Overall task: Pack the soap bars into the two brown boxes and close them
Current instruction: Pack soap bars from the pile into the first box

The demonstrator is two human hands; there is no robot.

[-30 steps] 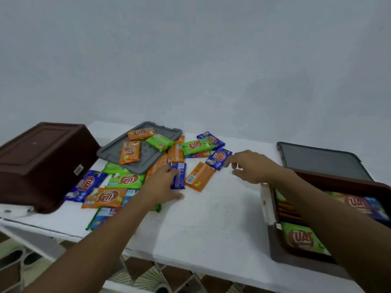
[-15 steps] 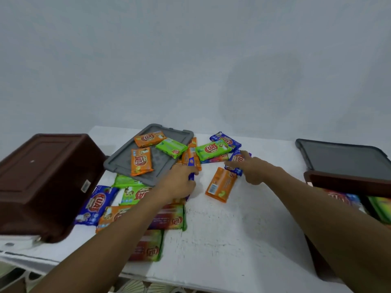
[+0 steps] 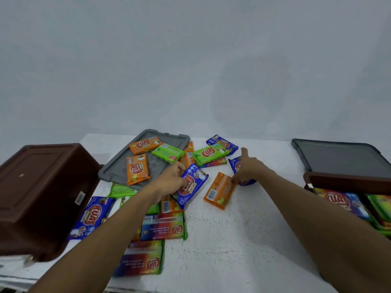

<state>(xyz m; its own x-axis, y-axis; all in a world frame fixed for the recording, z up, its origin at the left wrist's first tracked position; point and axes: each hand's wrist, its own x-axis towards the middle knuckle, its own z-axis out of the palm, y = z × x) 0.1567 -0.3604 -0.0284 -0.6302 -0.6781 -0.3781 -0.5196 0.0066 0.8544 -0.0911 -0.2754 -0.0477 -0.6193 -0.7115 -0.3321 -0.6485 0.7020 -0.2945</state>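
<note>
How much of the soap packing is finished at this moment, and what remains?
Done: the right brown box already holds several bars. In hand: the left hand grips a blue bar; the right hand is closing on another blue bar beside an orange bar. Left: many bars lie loose on the table, three on the gray lid; the left brown box is tipped and both boxes are unclosed.

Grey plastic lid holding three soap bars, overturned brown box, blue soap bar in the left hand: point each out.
Grey plastic lid (image 3: 115, 170), head view, bare front-left rim.
Overturned brown box (image 3: 40, 187), head view, upturned base.
Blue soap bar (image 3: 191, 187), head view, wrapper middle.
</note>
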